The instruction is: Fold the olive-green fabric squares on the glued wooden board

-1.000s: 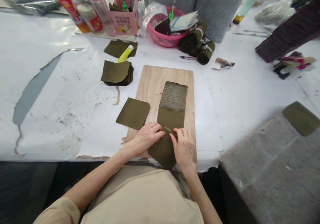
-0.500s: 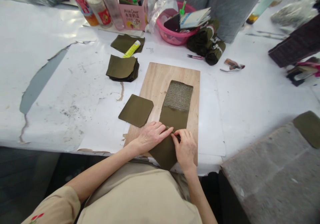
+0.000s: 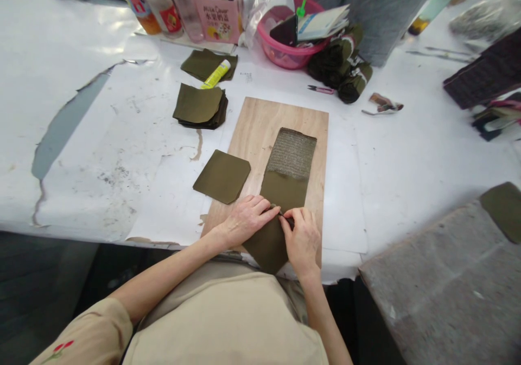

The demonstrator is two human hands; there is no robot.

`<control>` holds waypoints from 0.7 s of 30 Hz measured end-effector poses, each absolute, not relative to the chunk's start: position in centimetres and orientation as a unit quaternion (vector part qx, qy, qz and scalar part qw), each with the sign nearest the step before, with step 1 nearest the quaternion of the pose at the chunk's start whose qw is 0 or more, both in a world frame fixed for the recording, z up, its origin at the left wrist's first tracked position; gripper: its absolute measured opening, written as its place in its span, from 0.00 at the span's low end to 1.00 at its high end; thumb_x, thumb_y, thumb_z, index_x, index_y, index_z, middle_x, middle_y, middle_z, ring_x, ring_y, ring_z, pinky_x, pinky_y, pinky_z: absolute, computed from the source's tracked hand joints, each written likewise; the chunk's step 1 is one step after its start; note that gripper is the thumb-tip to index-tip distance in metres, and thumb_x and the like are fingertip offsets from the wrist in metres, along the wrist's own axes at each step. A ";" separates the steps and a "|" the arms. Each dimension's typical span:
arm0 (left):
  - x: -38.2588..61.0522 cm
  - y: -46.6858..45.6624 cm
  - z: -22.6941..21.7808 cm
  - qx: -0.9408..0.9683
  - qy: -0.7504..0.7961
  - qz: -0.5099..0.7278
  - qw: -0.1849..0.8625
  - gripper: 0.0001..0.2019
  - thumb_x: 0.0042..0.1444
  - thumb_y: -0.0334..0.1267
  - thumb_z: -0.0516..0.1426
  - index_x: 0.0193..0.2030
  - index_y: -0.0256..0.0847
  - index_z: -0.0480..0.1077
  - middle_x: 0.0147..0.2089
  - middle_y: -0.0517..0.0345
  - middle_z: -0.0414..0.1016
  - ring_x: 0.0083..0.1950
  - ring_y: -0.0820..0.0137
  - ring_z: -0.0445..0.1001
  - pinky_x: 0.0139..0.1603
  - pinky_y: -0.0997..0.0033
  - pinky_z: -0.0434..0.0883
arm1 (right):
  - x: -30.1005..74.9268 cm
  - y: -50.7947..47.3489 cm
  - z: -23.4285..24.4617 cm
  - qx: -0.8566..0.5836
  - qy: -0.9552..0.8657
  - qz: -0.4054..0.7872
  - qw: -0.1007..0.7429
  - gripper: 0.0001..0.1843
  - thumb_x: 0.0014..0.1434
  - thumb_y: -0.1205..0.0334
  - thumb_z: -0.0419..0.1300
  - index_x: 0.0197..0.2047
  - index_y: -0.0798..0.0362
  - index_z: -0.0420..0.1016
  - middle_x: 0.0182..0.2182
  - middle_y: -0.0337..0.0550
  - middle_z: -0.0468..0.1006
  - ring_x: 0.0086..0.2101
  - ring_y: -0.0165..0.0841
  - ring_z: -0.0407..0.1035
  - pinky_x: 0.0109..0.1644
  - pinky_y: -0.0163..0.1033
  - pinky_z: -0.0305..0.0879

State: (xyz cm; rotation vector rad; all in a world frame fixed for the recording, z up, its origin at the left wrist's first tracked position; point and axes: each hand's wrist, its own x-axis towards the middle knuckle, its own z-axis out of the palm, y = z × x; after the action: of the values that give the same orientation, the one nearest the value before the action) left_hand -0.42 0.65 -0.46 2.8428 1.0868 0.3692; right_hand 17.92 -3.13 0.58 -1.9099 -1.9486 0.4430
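An olive-green fabric piece (image 3: pixel 266 248) lies at the board's near end and hangs toward my lap. My left hand (image 3: pixel 248 219) is closed on its upper edge, thumb stretched toward the right hand. At that same edge, my right hand (image 3: pixel 302 237) pinches a small folded bit between thumb and fingers. Just beyond the fingers, another olive piece (image 3: pixel 285 188) lies flat, its far part covered by a rough, greyish textured patch (image 3: pixel 292 150). Both pieces rest on a plywood board (image 3: pixel 254 128). A square olive piece with cut corners (image 3: pixel 223 176) overlaps the board's left side.
Stacked olive pieces (image 3: pixel 199 104) and a yellow tube (image 3: pixel 216 74) lie beyond on the white-covered table (image 3: pixel 154 115). Farther back stand a pink basin (image 3: pixel 280 55), a pink box (image 3: pixel 220 20) and bottles. Small pink-handled snips (image 3: pixel 321 89) lie right of centre. A grey padded surface (image 3: pixel 439 278) is at right.
The view has shifted slightly. Both hands stay at the fabric's edge, with only a slight movement of the fingers.
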 end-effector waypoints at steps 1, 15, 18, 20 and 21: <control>-0.4 0.6 -0.5 0.925 0.356 0.126 0.044 0.13 0.68 0.34 0.48 0.56 0.38 0.66 0.41 0.53 0.69 0.46 0.66 0.68 0.49 0.64 0.68 | 17.9 -3.2 0.5 -0.677 -0.692 0.159 0.193 0.07 0.65 0.58 0.55 0.35 0.50 0.69 0.36 0.41 0.73 0.40 0.36 0.65 0.42 0.39 0.58; 0.1 0.4 0.0 0.927 0.357 0.106 0.033 0.15 0.68 0.32 0.47 0.59 0.38 0.64 0.42 0.52 0.70 0.45 0.66 0.69 0.47 0.64 0.69 | 18.3 -3.7 -0.9 -0.634 -0.719 0.151 0.240 0.10 0.67 0.58 0.53 0.39 0.51 0.74 0.36 0.43 0.75 0.39 0.35 0.65 0.46 0.40 0.60; 0.0 0.3 -0.3 0.924 0.357 0.128 0.035 0.14 0.68 0.32 0.48 0.57 0.36 0.66 0.41 0.52 0.70 0.45 0.66 0.69 0.47 0.64 0.69 | 18.4 -3.7 -1.0 -0.624 -0.724 0.157 0.249 0.10 0.66 0.58 0.54 0.42 0.50 0.75 0.38 0.43 0.76 0.41 0.35 0.66 0.47 0.40 0.61; -0.1 0.3 -0.5 0.923 0.359 0.135 0.036 0.13 0.68 0.32 0.48 0.56 0.36 0.66 0.42 0.52 0.71 0.46 0.66 0.69 0.48 0.64 0.69 | 18.7 -3.7 -1.0 -0.614 -0.729 0.163 0.255 0.10 0.66 0.58 0.55 0.44 0.49 0.76 0.39 0.43 0.76 0.41 0.34 0.66 0.47 0.41 0.62; -0.1 0.3 -0.6 0.922 0.360 0.136 0.036 0.13 0.68 0.32 0.48 0.56 0.36 0.66 0.42 0.52 0.71 0.46 0.66 0.69 0.48 0.64 0.69 | 18.9 -3.7 -1.0 -0.607 -0.733 0.165 0.257 0.10 0.66 0.58 0.55 0.45 0.49 0.76 0.39 0.43 0.76 0.41 0.34 0.66 0.47 0.40 0.63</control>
State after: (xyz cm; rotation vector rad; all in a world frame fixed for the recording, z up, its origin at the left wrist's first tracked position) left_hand -0.07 0.25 -0.60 2.8330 1.1056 0.4179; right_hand 18.85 -3.72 -0.99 -1.6474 -1.9898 0.4485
